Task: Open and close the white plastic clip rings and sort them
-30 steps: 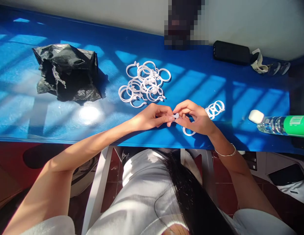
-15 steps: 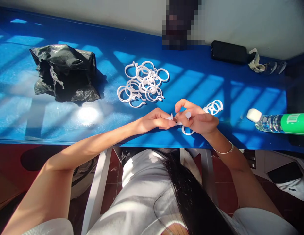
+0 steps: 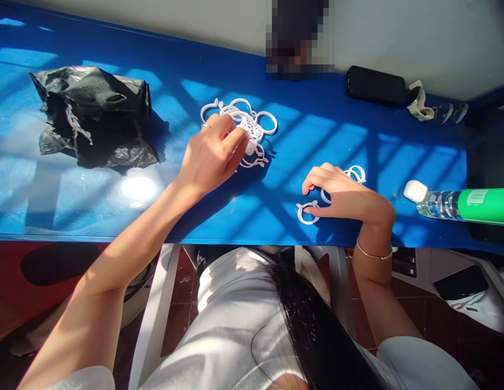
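My left hand [image 3: 209, 151] is over a heap of white plastic rings [image 3: 266, 123], each a hoop with small tabs at its ends. Its fingers curl down into the heap, thumb and forefinger close together on a ring; the fingertips are partly hidden. To the right, my right hand [image 3: 337, 189] hovers low over the table, fingers bent and apart from the thumb. Its thumb tip reaches a single white ring [image 3: 307, 219] lying flat. More white rings [image 3: 358, 173] lie behind and partly beneath this hand.
A crumpled black plastic bag [image 3: 93, 86] lies at left on the blue table [image 3: 252, 216]. At right is a bottle [image 3: 439, 203] with a green label, lying on its side. A black power bank [image 3: 376, 85] and a strap-like item [image 3: 420, 105] lie along the wall.
My hands were together near the table's front, handling a white piece. They have parted: the left moved up and left to the heap, the right turned down over the loose rings.
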The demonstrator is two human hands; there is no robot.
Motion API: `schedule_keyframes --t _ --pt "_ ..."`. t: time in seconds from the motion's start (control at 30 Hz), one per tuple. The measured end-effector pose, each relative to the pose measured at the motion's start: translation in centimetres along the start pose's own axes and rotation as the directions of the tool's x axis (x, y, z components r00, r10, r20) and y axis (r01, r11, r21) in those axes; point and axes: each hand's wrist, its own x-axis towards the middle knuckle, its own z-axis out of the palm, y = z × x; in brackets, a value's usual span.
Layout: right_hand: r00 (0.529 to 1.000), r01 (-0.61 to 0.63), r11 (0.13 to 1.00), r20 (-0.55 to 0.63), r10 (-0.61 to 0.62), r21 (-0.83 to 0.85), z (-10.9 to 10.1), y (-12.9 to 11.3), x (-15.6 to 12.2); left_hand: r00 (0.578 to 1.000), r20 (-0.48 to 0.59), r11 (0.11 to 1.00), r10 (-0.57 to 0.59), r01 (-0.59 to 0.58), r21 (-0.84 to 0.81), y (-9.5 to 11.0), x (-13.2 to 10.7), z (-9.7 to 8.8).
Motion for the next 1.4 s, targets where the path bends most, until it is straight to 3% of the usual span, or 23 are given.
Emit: schedule_keyframes --t 0.13,0.23,0.37,0.53,0.67,0.77,0.9,1.03,1.1,1.17,1.27,1.4 --pt "0.999 0.004 1.0 0.051 -0.005 0.01 0.3 0.0 0.2 0.991 0.073 0.992 -0.109 0.112 -0.052 -0.6 -0.4 0.2" --pt "0.999 0.027 1.0 0.028 -0.027 -0.009 0.5 -0.3 0.7 0.982 0.117 0.985 -0.149 0.158 -0.074 -0.4 -0.5 0.0" --pt "0.992 0.031 0.988 -0.116 -0.049 -0.15 1.1 -1.0 1.7 0.983 0.108 0.982 -0.146 0.157 -0.101 0.6 -0.2 -0.5" --pt "0.938 0.145 0.962 -0.278 -0.208 -0.232 2.6 -1.6 2.7 0.989 0.144 0.966 -0.035 0.07 -0.249 2.5 -0.5 -0.1" --pt "0.886 0.184 0.973 -0.406 -0.225 -0.138 3.2 -1.5 2.8 0.978 0.198 0.93 0.064 0.014 -0.368 3.9 -1.3 0.7" --pt "0.843 0.163 0.986 -0.52 -0.135 0.01 3.2 -1.6 2.7 0.969 0.241 0.868 0.051 0.076 -0.49 4.5 -1.5 0.9" --pt "0.809 0.151 0.969 -0.588 -0.008 0.194 3.2 -2.4 2.5 0.943 0.332 0.68 -0.01 0.25 -0.69 5.0 -1.1 0.9" --pt "0.834 0.158 0.891 -0.541 0.11 0.425 3.6 -3.1 2.6 0.875 0.474 0.413 -0.1 0.47 -0.78 5.3 -0.7 0.8" --pt "0.874 0.137 0.782 -0.445 0.193 0.608 3.7 -3.1 2.7 0.804 0.587 0.258 -0.1 0.59 -0.765 5.3 -0.6 0.6" --pt "0.929 0.126 0.618 -0.311 0.201 0.776 3.7 -3.0 2.9 0.743 0.666 0.122 -0.059 0.668 -0.734 5.5 -0.4 0.5" --pt "0.987 0.099 0.389 -0.141 0.082 0.916 3.7 -2.9 3.2 0.712 0.703 -0.022 0.003 0.702 -0.711 5.8 -0.2 0.4" --pt "0.996 0.083 0.235 -0.076 -0.04 0.968 4.0 -3.0 3.5 0.678 0.732 -0.133 0.061 0.733 -0.668 6.3 0.2 0.2"
